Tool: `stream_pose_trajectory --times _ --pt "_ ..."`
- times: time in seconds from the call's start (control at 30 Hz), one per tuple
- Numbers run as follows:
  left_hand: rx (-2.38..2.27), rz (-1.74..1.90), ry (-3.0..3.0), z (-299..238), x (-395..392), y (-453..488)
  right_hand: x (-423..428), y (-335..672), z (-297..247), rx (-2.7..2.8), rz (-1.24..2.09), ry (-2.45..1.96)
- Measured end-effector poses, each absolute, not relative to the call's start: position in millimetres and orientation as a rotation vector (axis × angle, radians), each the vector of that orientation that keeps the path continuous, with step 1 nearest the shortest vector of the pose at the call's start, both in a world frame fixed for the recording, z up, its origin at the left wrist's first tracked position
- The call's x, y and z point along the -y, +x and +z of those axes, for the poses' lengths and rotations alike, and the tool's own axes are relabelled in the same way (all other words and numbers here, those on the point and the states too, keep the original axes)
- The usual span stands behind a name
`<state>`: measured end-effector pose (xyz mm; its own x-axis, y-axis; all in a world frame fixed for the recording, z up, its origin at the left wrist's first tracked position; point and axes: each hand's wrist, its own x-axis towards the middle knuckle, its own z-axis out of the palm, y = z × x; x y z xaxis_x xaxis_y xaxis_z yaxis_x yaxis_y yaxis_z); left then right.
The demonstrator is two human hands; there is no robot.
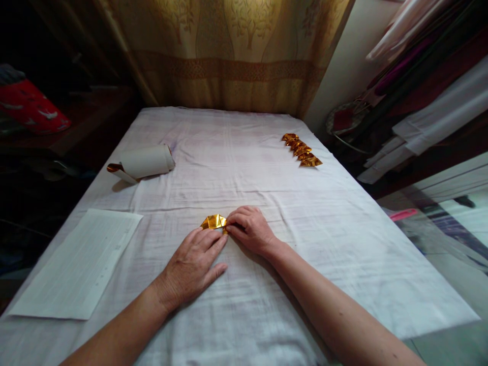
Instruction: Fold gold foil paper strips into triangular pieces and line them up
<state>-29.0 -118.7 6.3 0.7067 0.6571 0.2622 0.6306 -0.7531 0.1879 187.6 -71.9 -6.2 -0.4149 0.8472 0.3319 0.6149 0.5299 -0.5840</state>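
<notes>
A small folded piece of gold foil paper (213, 221) lies on the white cloth (236, 152) near the middle of the table. My left hand (192, 264) rests flat beside it, fingers stretched out and fingertips touching the foil's near edge. My right hand (249, 229) is curled, its fingertips pinching the foil's right end. Part of the foil is hidden under the fingers.
A row of several finished gold foil folds (302, 150) sits at the far right. A white paper roll with gold lining (145, 161) lies at the far left. A white sheet (80, 264) lies at the near left. A curtain hangs behind; stacked fabrics stand to the right.
</notes>
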Motion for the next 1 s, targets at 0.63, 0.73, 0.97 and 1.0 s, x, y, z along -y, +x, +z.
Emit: stream_pose_trajectory --times 0.63,0.73,0.97,1.0 --pt "-1.062 0.479 2.794 5 119 -30 74 184 -4 2.188 0.477 -1.235" --pt "-1.051 0.493 2.809 4 119 -30 73 184 -7 2.194 0.466 -1.211" --pt "-1.024 0.512 2.820 7 116 -28 70 186 -14 2.176 0.509 -1.150" --pt "-1.023 0.516 2.821 7 116 -28 69 186 -14 2.182 0.510 -1.139"
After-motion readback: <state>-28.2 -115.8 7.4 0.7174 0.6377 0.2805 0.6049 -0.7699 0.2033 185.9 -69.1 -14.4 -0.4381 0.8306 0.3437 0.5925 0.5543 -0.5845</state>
